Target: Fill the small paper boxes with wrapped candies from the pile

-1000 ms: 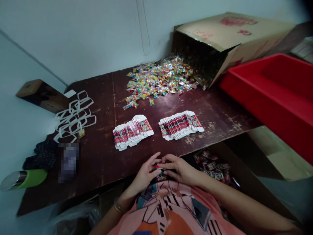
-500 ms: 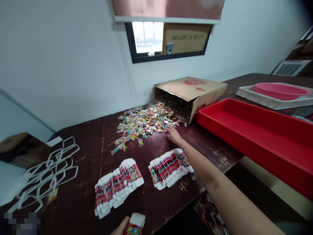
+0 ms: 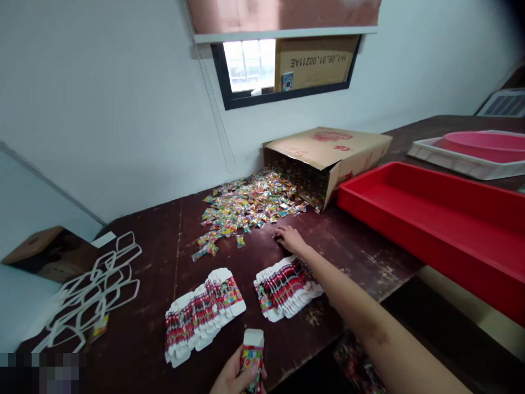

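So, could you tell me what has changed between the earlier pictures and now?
The right hand left the small carton, reached out to the sweet pile and drew back slightly; whether it holds a sweet is unclear. The left hand alone grips the carton upright. The carton stacks, cardboard box and red tray stayed put.

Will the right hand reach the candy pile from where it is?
Probably yes. The right hand lies on the table just short of the candy pile, and nothing stands between them.
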The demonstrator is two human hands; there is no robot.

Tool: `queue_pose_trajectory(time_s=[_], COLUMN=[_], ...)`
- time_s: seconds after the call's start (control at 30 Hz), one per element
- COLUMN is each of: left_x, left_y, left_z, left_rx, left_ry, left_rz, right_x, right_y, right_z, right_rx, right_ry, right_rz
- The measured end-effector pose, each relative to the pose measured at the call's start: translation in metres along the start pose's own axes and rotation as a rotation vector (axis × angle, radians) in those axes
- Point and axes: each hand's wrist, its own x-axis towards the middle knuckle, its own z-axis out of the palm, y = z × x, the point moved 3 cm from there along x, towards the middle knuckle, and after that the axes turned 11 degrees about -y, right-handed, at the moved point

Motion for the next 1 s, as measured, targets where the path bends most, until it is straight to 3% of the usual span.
queue_pose_trajectory(time_s=[0.1,0.17,0.27,0.33,0.43,0.57,0.7,0.83,1.0], left_x=[-0.004,-0.012,-0.026,-0.031,-0.031,-0.03,-0.033,-0.041,-0.048], left_y=[0.014,0.024,0.034,0.034,0.029,0.017,0.011,0.017,0.021], left_z=[0.009,0.011,0.01,0.01,0.013,0.02,0.024,0.028,0.03], left_rx=[0.023,0.012,-0.013,0.009,0.13,0.287,0.228,0.211,0.243], left_ry=[0.09,0.206,0.315,0.299,0.289,0.301,0.28,0.253,0.272], left_rz=[-0.005,0.015,0.041,0.018,0.013,0.063,0.108,0.145,0.177], right_x=[-0.01,-0.033,-0.093,-0.136,-0.174,-0.19,-0.204,-0.217,-0.226], right_y=[-0.038,-0.072,-0.123,-0.146,-0.156,-0.157,-0.163,-0.167,-0.159], right_z=[0.003,0.016,0.049,0.065,0.073,0.07,0.064,0.067,0.07], right_rx=[0.078,0.143,0.304,0.423,0.432,0.336,0.417,0.338,0.441], right_ry=[-0.057,-0.132,-0.358,-0.486,-0.526,-0.586,-0.48,-0.321,-0.143], right_rz=[-0.051,-0.118,-0.339,-0.472,-0.441,-0.396,-0.443,-0.556,-0.406])
